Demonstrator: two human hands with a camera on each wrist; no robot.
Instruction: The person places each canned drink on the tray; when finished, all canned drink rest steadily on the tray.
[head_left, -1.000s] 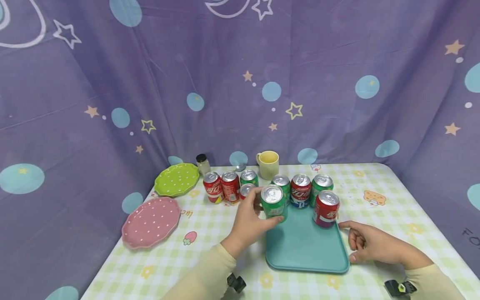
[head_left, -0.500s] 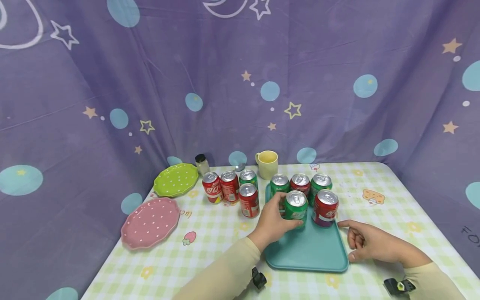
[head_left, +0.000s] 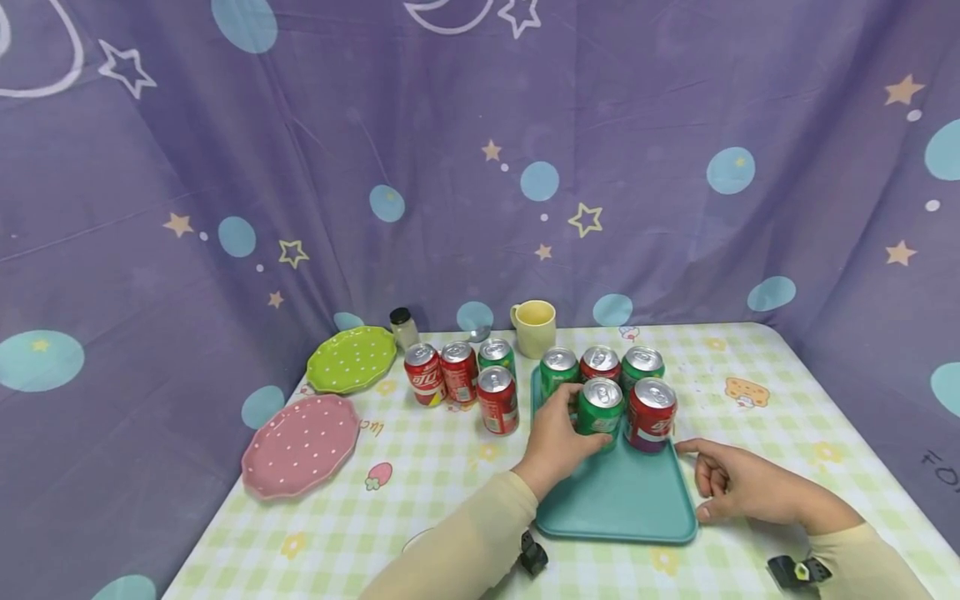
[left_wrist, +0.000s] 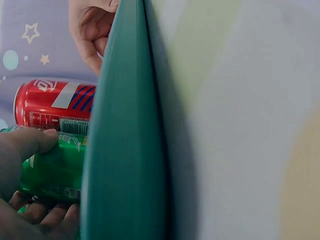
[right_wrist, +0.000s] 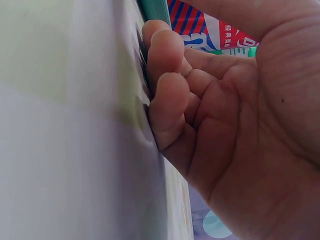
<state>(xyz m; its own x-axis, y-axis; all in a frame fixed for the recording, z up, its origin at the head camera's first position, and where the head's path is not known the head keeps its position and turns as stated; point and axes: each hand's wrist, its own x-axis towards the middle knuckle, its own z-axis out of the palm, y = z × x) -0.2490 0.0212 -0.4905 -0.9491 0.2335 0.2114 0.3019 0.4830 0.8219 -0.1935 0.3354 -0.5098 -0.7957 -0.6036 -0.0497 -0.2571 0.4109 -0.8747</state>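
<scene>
My left hand grips a green soda can, which stands upright on the teal tray. Thumb and fingers lie on either side of it in the left wrist view. Right beside it is a red cola can. Behind these two, in a row at the tray's far end, are a green can, a red can and another green can. My right hand rests at the tray's right edge, index finger and thumb at the rim, its other fingers bent in over the tablecloth.
Left of the tray stand red cans and a green can, with one red can nearer. A yellow mug, spoon and black-lidded jar are behind. Green and pink plates lie at left.
My left hand has carried the green can rightward over the tray and set it beside the front red cola can. My right hand has stayed at the tray's edge.
</scene>
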